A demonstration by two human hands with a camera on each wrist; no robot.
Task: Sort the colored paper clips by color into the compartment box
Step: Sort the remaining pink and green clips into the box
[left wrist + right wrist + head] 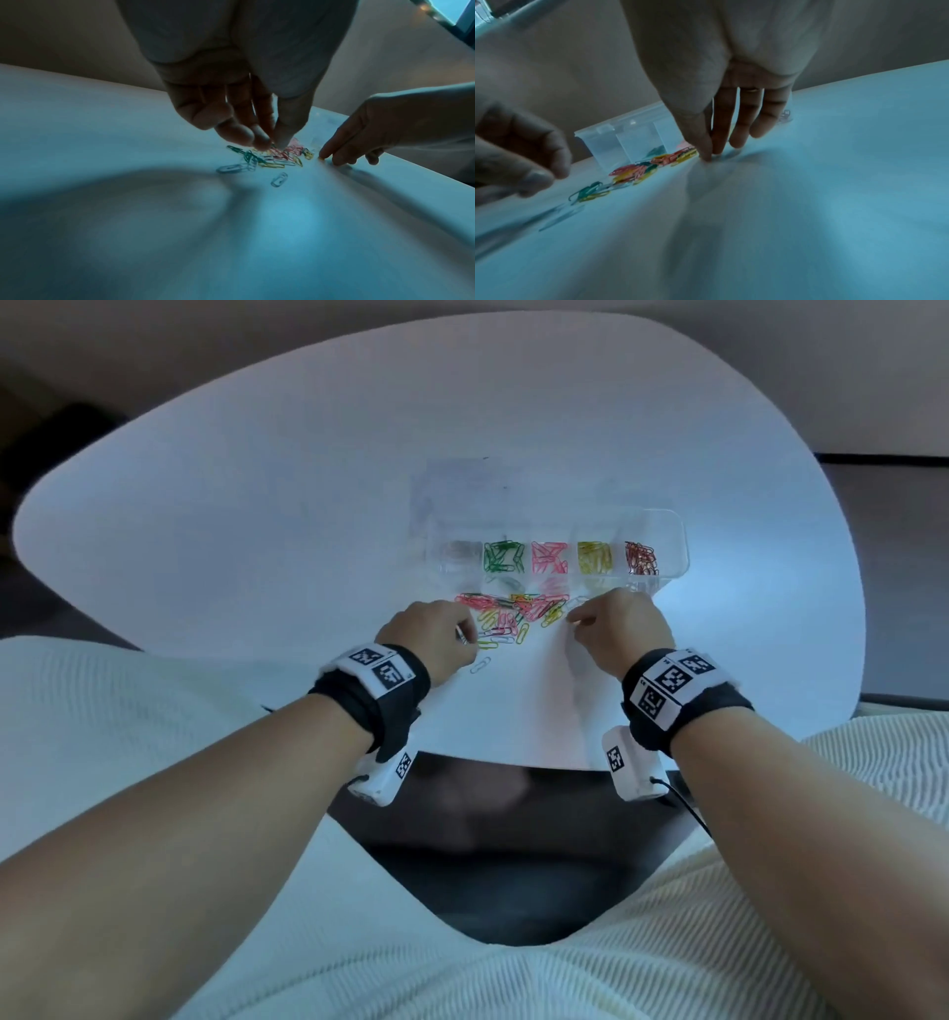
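Observation:
The clear compartment box (pixel 667 526) stands beyond the hands; its front row holds silver, green (pixel 503 557), pink (pixel 549 557), yellow (pixel 594 557) and red (pixel 641 557) clips. A mixed pile of loose paper clips (pixel 513 618) lies just in front of it. My left hand (pixel 464 634) hovers at the pile's left edge, thumb and fingertips (pixel 259 140) pinched together on a thin silvery clip. My right hand (pixel 577 621) is at the pile's right edge, its straight fingers (pixel 739 140) touching the table. What lies under its fingertips is hidden.
A lone silver clip (pixel 480 665) lies nearer me than the pile, and another (pixel 231 168) at the pile's edge. The white table's (pixel 257 505) front edge (pixel 488 762) is close behind my wrists. A faint clear lid (pixel 462 490) lies behind the box.

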